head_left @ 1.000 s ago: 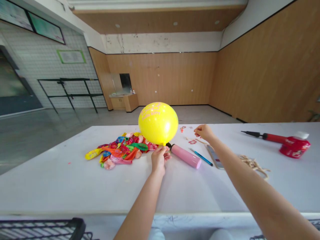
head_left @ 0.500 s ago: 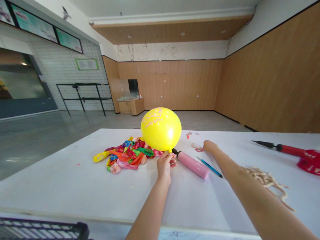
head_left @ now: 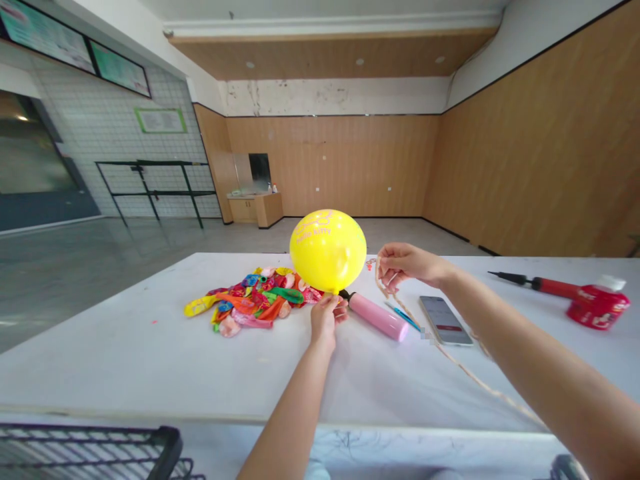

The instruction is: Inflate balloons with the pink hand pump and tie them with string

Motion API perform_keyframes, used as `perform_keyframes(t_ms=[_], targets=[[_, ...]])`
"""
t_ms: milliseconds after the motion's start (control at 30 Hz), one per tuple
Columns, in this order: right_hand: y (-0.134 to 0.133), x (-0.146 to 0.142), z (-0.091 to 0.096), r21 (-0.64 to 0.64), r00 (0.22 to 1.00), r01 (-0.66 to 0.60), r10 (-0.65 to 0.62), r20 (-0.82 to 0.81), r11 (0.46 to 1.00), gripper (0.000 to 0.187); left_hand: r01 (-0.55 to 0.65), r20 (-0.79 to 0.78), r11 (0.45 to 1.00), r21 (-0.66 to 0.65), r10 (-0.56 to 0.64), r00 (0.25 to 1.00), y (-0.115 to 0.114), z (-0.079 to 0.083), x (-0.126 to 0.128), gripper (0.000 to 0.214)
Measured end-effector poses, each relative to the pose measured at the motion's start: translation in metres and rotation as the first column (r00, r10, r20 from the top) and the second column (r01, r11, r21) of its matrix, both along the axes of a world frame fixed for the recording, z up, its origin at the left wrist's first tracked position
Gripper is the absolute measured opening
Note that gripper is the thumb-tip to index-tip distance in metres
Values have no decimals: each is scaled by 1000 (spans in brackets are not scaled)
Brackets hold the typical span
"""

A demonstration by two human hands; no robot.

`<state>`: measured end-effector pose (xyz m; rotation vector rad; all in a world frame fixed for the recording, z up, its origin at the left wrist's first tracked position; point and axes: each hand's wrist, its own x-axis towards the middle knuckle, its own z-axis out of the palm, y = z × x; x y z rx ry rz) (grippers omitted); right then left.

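Note:
A blown-up yellow balloon (head_left: 328,250) with pink print stands above my left hand (head_left: 326,321), which pinches its neck. My right hand (head_left: 407,265), raised over the table to the right of the balloon, has its fingers closed on a beige string (head_left: 467,370). From those fingers the string trails down toward the near right edge of the table. Just right of my left hand lies a pink balloon pump (head_left: 379,317) with a black nozzle end. Left of the balloon is a heap of limp, multicoloured balloons (head_left: 257,300).
On the white table (head_left: 125,360) are a blue pen (head_left: 404,317), a phone (head_left: 445,321), a red bottle with a white cap (head_left: 597,305) and a red pump (head_left: 553,287). A dark basket (head_left: 90,453) stands at the near left, below the table edge.
My right hand has lifted from the table and come nearer, drawing the string up with it. The phone, earlier behind my right arm, now shows. My left hand still holds the balloon.

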<state>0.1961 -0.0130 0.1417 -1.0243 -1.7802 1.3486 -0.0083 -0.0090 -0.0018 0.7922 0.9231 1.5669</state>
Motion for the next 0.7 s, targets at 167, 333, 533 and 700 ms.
perform_keyframes(t_ms=[167,333,533,700], targets=[[-6,-41,10,72,992,-89,95,-77,993,25,114,107,992,-47,-109,988,0,1,-1,19],[5,-75,-23,135,972,-14,45,-232,991,22,205,209,977,-56,-190,959,-3,5,-2,14],[10,-89,-74,82,879,-8,46,-475,997,26,263,280,965,-12,-249,927,-6,6,-2,13],[6,-86,-94,-46,815,45,-63,-576,998,29,230,306,973,-34,-209,929,-4,6,0,17]])
